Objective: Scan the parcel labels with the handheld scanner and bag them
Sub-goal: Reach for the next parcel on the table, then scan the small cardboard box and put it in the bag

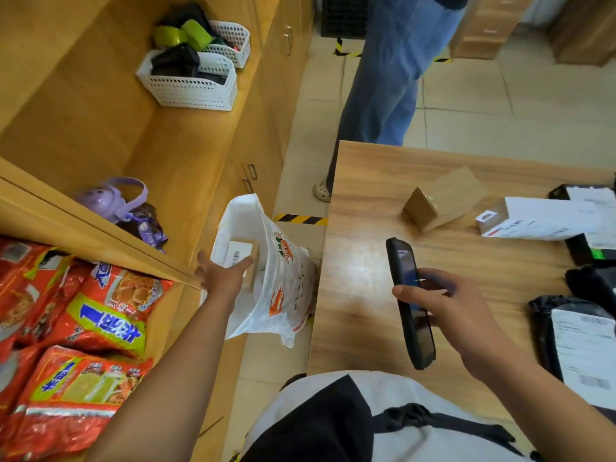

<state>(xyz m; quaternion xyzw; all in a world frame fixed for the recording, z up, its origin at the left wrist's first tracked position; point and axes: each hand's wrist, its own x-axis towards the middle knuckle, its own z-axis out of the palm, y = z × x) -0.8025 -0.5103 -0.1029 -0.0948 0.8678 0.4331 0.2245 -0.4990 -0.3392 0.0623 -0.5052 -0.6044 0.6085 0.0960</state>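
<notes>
The left hand (225, 276) gripped a small labelled parcel (239, 254), thumb across its top face, and held it inside the mouth of the white bag (286, 281), which hung just off the left edge of the table (360, 181). The right hand (450, 308) was closed round the scanner (411, 305), held above the table's near half with its screen turned toward the wearer. Farther along the table lay a brown box (443, 200), a white box (540, 220) and, at its right edge, black mailers (580, 345), none bagged. The parcel appeared light and rigid and is best held by opposite sides. The bag was thin, limp film, likely slippery and prone to closing; it is best held by the rim.
</notes>
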